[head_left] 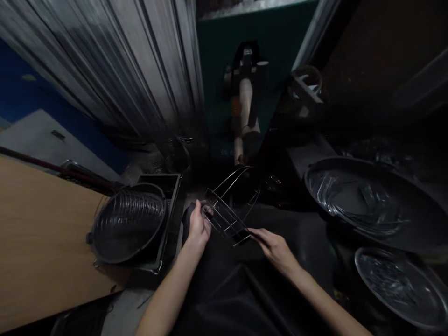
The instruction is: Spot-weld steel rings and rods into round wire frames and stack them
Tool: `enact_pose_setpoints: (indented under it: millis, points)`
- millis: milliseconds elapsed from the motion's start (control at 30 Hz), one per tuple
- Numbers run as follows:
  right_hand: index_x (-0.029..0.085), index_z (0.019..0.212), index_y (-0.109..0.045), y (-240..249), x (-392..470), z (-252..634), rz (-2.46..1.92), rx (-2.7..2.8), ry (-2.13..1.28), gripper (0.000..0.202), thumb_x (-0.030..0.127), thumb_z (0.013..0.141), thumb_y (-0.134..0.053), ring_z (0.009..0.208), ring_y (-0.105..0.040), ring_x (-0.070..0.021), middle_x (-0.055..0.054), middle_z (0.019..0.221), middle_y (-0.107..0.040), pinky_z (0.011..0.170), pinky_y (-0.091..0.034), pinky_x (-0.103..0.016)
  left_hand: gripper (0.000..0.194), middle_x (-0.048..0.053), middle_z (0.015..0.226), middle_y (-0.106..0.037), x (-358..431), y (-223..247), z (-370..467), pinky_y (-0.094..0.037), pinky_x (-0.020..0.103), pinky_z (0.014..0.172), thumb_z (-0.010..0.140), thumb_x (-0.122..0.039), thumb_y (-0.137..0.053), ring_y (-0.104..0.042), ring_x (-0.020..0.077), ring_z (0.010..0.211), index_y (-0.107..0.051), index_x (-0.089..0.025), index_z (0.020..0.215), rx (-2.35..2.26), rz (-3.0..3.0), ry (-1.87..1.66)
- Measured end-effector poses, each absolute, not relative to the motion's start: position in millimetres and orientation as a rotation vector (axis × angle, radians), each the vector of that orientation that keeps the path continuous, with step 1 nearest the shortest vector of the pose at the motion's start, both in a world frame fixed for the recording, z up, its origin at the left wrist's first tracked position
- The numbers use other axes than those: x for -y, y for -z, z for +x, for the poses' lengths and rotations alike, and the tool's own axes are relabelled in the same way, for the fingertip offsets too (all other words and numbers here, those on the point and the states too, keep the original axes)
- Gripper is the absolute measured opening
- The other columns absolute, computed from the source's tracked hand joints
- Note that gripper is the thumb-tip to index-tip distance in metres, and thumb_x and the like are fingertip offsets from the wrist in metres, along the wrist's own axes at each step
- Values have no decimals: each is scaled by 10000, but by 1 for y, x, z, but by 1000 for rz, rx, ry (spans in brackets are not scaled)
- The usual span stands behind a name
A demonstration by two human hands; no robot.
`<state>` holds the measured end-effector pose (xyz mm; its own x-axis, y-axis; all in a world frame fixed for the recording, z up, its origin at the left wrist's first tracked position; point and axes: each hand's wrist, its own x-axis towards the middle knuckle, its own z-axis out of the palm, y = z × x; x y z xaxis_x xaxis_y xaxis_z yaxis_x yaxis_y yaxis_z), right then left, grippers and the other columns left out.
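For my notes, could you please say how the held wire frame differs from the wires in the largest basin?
The left hand and right hand hold the wire frame; the wires lie in the basin. The frame is one crossbarred piece; the wires are bunched. Both look thin and shiny.

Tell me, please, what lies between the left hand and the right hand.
In the head view, a metal wire frame spans the stretch between the left hand and the right hand, and both hands hold it.

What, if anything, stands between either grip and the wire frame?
Nothing visible: the left grip holds the wire frame at its left side, the right grip at its near right corner. Shadow obscures some fingertips.
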<state>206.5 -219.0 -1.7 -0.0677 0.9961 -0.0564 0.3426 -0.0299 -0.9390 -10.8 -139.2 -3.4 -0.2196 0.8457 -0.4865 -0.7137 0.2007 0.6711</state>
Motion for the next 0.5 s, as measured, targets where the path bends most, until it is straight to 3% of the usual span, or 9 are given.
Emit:
enact_pose_setpoints:
  millis: [100,167,233,333,500]
  points:
    - [313,851,-689,2,239,287,-1825,1275,-649,170,382,720,-606,939,-617,-292,-71,989,-689,877,-418,-445,300,-83,460,-385,138,5,3,-277,141,408,798,-408,-618,-345,30,382,-512,-138,721,-1110,217,-1502]
    - [287,647,-611,9,253,352,-2240,1097,-337,73,317,706,-579,878,-619,-318,-170,852,-667,768,-403,-449,325,-98,434,-333,135,7,12,-199,140,380,791,-434,-612,-278,23,360,-492,-145,703,-1197,325,-1524]
    - [301,453,-431,22,267,405,-2573,927,-421,275,287,667,-603,667,-609,-299,-163,583,-560,633,-363,-437,349,-103,428,-317,129,8,21,-169,144,376,787,-470,-595,-254,24,358,-478,-153,700,-1267,428,-1546]
    - [310,369,-311,46,281,443,-2698,799,-725,407,252,613,-632,497,-529,-239,-75,449,-418,601,-328,-426,367,-106,433,-305,118,7,33,-165,151,378,779,-510,-573,-241,30,362,-468,-165,714,-1296,519,-1575]
    - [311,353,-357,76,291,450,-2649,765,-713,333,341,562,-615,641,-597,-297,-129,486,-461,615,-307,-430,357,-102,436,-298,108,4,43,-164,159,379,790,-512,-549,-230,37,370,-479,-166,732,-1272,604,-1617]
